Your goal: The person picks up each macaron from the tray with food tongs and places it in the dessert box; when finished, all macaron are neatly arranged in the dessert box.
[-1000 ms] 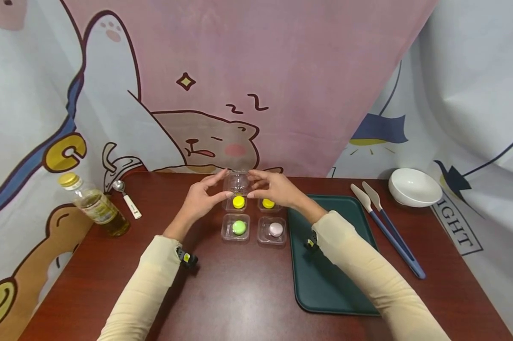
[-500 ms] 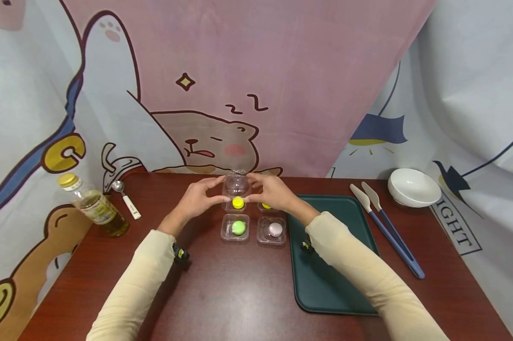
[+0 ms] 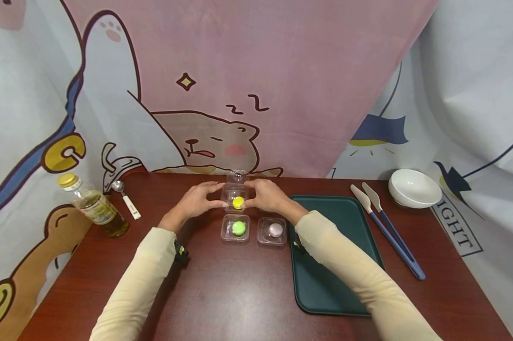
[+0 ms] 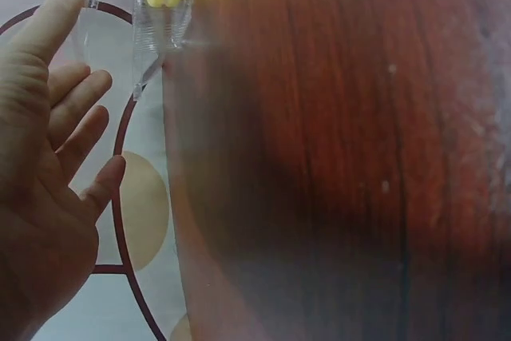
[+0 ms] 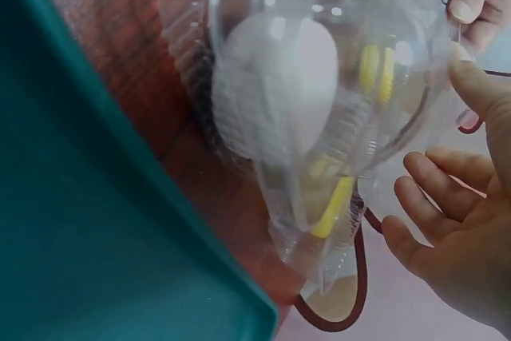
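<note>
Both hands hold a clear plastic lid (image 3: 235, 192) by its sides in the head view, over the back-left clear box with a yellow macaron (image 3: 238, 203). My left hand (image 3: 196, 203) pinches its left edge; the thumb is nearer me. On the opposite edge my right hand (image 3: 266, 195) pinches with thumb and fingers, covering the back-right box. That box's yellow macaron (image 5: 334, 207) shows through plastic in the right wrist view. In front sit a clear box with a green macaron (image 3: 239, 228) and one with a pale pink macaron (image 3: 275, 230).
A dark green tray (image 3: 328, 284) lies under the right forearm. Tongs (image 3: 390, 234) and a white bowl (image 3: 414, 189) are at the right. At the left stand an oil bottle (image 3: 100, 213) and a small scoop (image 3: 126, 200). A printed curtain (image 3: 303, 85) hangs behind the table.
Both hands have come down toward the back-left box with the lid, which now sits lower around the yellow macaron. The right hand now hides the back-right yellow macaron.
</note>
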A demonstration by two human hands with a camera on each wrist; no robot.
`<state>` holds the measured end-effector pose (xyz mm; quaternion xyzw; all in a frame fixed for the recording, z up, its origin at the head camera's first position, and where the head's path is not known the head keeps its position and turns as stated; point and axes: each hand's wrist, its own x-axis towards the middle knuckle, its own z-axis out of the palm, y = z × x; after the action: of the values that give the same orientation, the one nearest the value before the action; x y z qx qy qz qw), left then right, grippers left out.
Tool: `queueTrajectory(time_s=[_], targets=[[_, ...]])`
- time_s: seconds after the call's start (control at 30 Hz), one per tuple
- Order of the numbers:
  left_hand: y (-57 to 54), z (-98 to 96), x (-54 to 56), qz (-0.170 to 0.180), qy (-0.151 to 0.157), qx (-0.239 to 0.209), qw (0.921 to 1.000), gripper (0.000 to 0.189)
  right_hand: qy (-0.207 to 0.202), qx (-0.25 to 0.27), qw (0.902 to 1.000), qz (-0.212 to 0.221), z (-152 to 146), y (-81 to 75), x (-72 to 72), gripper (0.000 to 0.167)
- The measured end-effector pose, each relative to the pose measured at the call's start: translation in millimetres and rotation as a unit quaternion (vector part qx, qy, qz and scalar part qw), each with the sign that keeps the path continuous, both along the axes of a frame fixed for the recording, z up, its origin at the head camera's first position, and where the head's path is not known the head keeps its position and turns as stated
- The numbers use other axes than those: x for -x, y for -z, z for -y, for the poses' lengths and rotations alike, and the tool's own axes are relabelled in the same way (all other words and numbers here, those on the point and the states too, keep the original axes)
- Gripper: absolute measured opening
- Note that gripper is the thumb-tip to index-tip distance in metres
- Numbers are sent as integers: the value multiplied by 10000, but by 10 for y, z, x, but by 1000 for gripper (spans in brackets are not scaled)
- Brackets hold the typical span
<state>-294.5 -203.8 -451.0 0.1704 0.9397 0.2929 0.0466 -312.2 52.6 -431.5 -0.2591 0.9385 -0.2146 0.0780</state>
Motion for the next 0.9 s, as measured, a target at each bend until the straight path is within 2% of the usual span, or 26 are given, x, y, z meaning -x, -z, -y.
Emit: queueTrajectory(time_s=[0.27, 0.67, 0.9], targets=[[47, 12, 21, -97, 211, 119, 9997, 75, -43, -310, 9995, -58, 47, 51, 11, 78], [91, 2, 23, 31, 311, 448, 9985, 76, -127, -645, 9978, 17, 68, 103, 21, 78], [75, -16, 14, 19, 313, 650, 9974, 76, -170, -770, 9968, -122, 80, 110, 34, 77]])
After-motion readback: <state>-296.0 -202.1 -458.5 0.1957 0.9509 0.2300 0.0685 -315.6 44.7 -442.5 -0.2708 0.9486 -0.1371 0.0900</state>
